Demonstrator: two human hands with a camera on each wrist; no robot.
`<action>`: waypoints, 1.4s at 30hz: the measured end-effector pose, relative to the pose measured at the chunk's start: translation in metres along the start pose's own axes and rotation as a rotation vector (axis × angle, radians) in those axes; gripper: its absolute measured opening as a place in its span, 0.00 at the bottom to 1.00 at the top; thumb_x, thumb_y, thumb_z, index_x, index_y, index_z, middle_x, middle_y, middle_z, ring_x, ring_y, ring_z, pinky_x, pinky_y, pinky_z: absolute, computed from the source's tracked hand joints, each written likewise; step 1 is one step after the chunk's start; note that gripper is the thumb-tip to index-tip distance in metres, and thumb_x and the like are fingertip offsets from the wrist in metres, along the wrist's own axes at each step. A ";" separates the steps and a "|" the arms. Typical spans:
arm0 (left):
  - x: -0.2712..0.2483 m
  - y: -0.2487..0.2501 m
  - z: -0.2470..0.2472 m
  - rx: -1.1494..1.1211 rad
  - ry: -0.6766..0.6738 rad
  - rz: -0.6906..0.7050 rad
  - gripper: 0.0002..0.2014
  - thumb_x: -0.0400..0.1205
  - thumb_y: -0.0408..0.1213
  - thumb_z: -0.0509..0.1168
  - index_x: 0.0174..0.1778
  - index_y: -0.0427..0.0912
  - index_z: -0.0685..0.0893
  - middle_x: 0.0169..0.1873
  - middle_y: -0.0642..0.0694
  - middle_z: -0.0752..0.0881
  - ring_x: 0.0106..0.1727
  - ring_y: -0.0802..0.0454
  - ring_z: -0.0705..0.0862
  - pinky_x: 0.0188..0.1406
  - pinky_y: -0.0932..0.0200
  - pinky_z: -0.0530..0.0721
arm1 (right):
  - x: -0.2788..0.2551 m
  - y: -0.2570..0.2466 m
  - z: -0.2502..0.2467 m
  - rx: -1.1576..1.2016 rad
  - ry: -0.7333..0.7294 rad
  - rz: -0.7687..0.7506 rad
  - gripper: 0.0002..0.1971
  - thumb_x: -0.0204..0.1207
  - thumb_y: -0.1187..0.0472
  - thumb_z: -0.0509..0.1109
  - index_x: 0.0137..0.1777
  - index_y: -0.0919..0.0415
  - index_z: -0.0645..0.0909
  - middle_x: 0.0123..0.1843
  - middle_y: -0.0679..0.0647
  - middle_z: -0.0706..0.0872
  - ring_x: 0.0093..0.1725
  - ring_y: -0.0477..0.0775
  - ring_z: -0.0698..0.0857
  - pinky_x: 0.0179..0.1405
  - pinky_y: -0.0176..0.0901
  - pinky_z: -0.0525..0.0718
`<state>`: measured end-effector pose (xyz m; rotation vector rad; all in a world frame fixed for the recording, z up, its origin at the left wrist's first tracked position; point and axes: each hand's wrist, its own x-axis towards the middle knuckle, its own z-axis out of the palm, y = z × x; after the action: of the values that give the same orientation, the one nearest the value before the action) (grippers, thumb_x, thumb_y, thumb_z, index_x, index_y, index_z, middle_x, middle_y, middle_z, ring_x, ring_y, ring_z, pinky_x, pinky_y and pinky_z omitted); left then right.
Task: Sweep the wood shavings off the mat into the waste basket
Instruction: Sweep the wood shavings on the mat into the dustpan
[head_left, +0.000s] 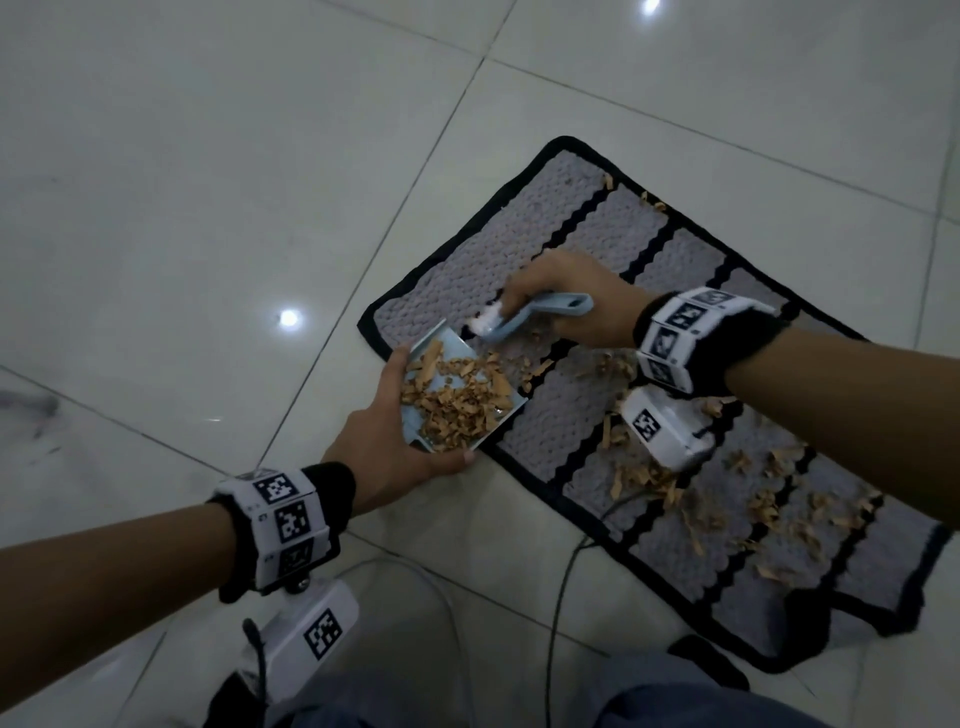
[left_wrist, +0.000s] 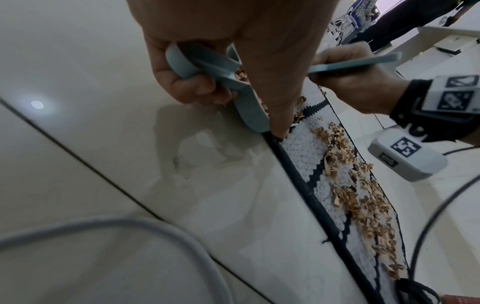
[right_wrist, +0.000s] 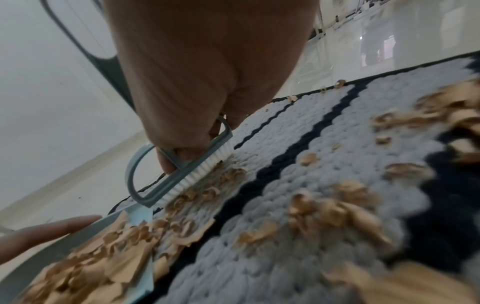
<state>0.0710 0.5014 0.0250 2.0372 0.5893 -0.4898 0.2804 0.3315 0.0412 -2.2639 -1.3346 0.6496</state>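
Note:
A grey mat (head_left: 587, 218) with black wavy stripes lies on the tiled floor. My left hand (head_left: 395, 441) grips a light blue dustpan (head_left: 415, 423) at the mat's near left edge; a pile of wood shavings (head_left: 457, 400) fills it. My right hand (head_left: 576, 301) holds a light blue hand brush (head_left: 524, 317), its white bristles (right_wrist: 205, 170) on the mat just beyond the pan's lip. More shavings (head_left: 769, 509) are scattered over the right half of the mat (right_wrist: 324, 164). In the left wrist view my fingers (left_wrist: 182, 86) curl round the dustpan's handle (left_wrist: 207, 67). No waste basket is in view.
Pale glossy floor tiles (head_left: 208, 182) surround the mat. A black cable (head_left: 561, 587) and a grey cable (left_wrist: 130, 224) trail over the floor near my knees (head_left: 675, 696). Furniture stands far off (left_wrist: 363, 16).

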 end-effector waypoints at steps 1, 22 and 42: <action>0.001 0.000 0.000 0.003 -0.002 0.000 0.64 0.61 0.57 0.82 0.83 0.61 0.42 0.71 0.55 0.77 0.57 0.60 0.79 0.56 0.67 0.77 | -0.009 0.001 -0.001 0.005 -0.003 -0.007 0.16 0.66 0.66 0.65 0.51 0.64 0.89 0.50 0.64 0.90 0.48 0.65 0.86 0.46 0.59 0.86; 0.021 0.006 0.003 0.067 -0.027 0.034 0.64 0.61 0.59 0.82 0.83 0.61 0.43 0.73 0.52 0.77 0.61 0.53 0.81 0.59 0.64 0.76 | -0.032 -0.028 0.055 0.032 0.345 0.320 0.16 0.83 0.65 0.62 0.69 0.65 0.73 0.57 0.65 0.77 0.49 0.63 0.76 0.47 0.58 0.81; 0.027 0.013 0.011 0.049 -0.013 0.091 0.62 0.63 0.53 0.83 0.83 0.59 0.45 0.67 0.50 0.80 0.60 0.49 0.84 0.58 0.62 0.78 | -0.059 -0.035 0.066 0.045 0.301 0.061 0.15 0.80 0.70 0.64 0.66 0.68 0.78 0.61 0.63 0.84 0.59 0.62 0.80 0.60 0.52 0.79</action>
<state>0.0994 0.4914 0.0131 2.0957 0.4789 -0.4672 0.1921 0.3031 0.0191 -2.2646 -1.0991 0.3359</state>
